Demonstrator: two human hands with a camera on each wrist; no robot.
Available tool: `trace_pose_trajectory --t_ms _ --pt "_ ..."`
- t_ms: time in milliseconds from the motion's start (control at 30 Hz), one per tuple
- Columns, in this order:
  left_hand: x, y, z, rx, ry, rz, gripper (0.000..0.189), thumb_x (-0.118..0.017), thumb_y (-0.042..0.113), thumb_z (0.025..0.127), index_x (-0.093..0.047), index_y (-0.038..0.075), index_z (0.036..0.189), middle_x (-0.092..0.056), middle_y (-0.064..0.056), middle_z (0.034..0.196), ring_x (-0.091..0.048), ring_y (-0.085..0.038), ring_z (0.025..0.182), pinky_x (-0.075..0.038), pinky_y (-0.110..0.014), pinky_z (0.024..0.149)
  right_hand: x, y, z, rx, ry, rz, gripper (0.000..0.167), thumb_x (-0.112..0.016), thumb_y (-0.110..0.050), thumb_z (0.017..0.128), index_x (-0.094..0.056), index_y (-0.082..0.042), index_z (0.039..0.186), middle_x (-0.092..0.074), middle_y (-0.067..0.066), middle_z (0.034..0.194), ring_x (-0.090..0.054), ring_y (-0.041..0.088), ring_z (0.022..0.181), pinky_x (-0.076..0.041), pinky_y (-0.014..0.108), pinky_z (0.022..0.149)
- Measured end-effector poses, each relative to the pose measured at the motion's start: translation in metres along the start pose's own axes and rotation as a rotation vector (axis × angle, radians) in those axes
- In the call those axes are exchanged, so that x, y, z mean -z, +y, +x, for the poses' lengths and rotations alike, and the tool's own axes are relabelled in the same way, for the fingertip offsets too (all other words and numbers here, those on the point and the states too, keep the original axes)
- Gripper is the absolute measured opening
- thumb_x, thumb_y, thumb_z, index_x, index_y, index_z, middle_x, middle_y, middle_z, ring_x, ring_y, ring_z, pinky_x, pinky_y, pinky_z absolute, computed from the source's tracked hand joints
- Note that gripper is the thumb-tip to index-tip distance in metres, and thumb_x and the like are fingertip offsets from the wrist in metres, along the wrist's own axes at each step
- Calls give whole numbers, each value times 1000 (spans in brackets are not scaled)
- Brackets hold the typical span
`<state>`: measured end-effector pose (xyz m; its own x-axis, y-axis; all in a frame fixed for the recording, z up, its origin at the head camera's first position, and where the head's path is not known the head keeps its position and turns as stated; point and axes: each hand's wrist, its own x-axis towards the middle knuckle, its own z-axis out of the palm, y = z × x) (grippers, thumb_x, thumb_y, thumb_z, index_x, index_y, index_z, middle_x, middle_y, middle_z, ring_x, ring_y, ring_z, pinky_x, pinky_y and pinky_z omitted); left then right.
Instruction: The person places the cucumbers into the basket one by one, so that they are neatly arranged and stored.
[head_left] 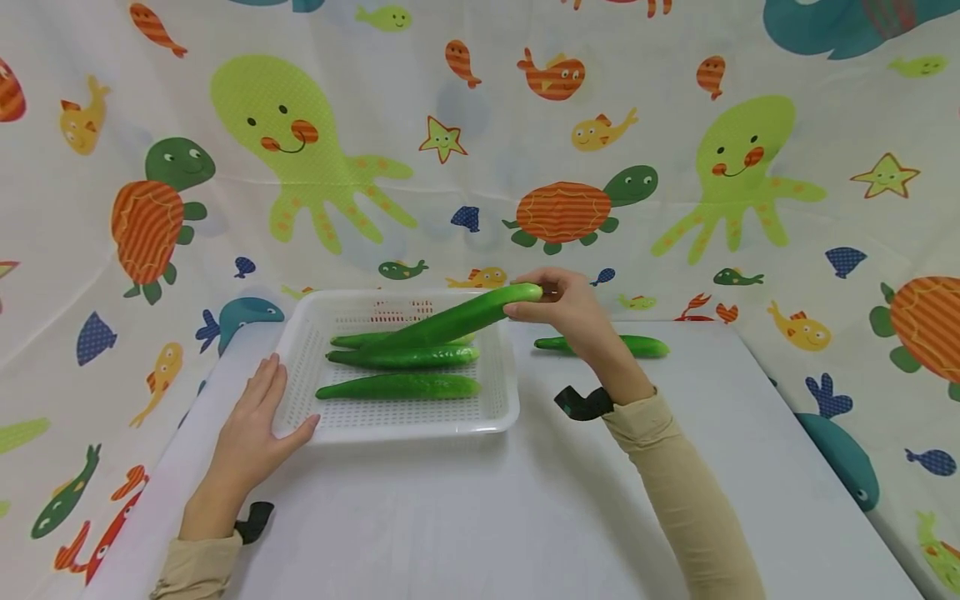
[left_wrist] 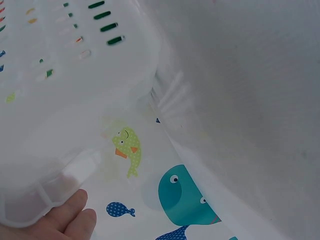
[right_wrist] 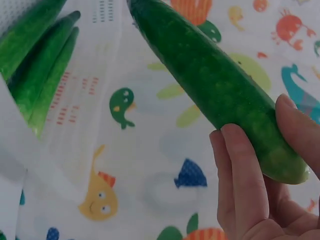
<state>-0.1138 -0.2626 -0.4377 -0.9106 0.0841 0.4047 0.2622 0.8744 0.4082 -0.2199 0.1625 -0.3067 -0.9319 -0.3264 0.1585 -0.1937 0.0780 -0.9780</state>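
Observation:
A green cucumber [head_left: 468, 321] is pinched near its thick, pale end by my right hand [head_left: 573, 312]. It slants down to the left, its narrow end low over the white plastic basket [head_left: 405, 432]. In the right wrist view, thumb and fingertips [right_wrist: 237, 150] press opposite sides of the cucumber. Three more cucumbers lie crosswise in the basket: a front cucumber [head_left: 397, 387], a middle cucumber [head_left: 420, 357] and a partly covered back cucumber [head_left: 360, 340]. My left hand [head_left: 255, 421] rests at the basket's left front corner, fingers straight along its side and thumb spread toward the front rim.
Another cucumber [head_left: 645, 346] lies on the white table [head_left: 450, 508] right of the basket, partly hidden behind my right wrist. Behind the table hangs a white curtain [head_left: 480, 175] printed with sea animals. Each wrist bears a black strap piece [head_left: 583, 403].

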Motion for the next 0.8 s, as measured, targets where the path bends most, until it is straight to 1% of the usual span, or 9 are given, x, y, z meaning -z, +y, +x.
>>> trace_pose_trajectory --t_ms 133,267,400,467,667,800 --pt "-1 0 0 -3 6 -1 91 -71 36 85 -26 -6 152 -19 -19 163 -12 -32 151 -18 -62 115 -20 -3 12 -14 -36 -62 34 -81 -8 81 -68 -3 112 -67 11 102 -69 23 87 -58 36 82" --pt "-3 -1 -1 1 4 2 91 -70 36 86 -25 -5 153 -17 -17 163 -11 -32 151 -18 -63 114 -38 -2 23 -29 -70 -110 31 -82 -10 80 -69 -4 107 -64 12 106 -68 26 90 -58 36 79" --pt "-4 -2 -1 -2 7 2 91 -71 36 85 -26 -5 153 -17 -17 164 -11 -32 151 -18 -62 115 -53 4 33 -66 -101 -148 32 -82 -11 80 -70 -4 109 -59 9 112 -65 25 91 -57 35 77" --pt "-3 -2 -1 -6 11 3 91 -71 36 85 -26 -6 153 -17 -17 164 -11 -32 151 -19 -62 114 -59 9 38 -96 -117 -160 33 -82 -12 80 -69 -5 110 -59 8 112 -63 24 91 -57 34 76" --pt "-3 -1 -1 -11 19 5 91 -72 36 84 -28 -6 152 -19 -18 163 -17 -37 149 -19 -60 116 -75 22 47 -170 -170 -183 27 -83 -11 79 -70 -6 102 -64 8 97 -63 23 85 -57 31 72" --pt "-2 -1 -2 -11 17 2 91 -72 36 84 -28 -6 152 -20 -18 163 -16 -37 150 -19 -60 116 -81 26 48 -206 -179 -184 23 -82 -8 79 -70 -5 99 -65 7 91 -65 24 82 -58 32 72"
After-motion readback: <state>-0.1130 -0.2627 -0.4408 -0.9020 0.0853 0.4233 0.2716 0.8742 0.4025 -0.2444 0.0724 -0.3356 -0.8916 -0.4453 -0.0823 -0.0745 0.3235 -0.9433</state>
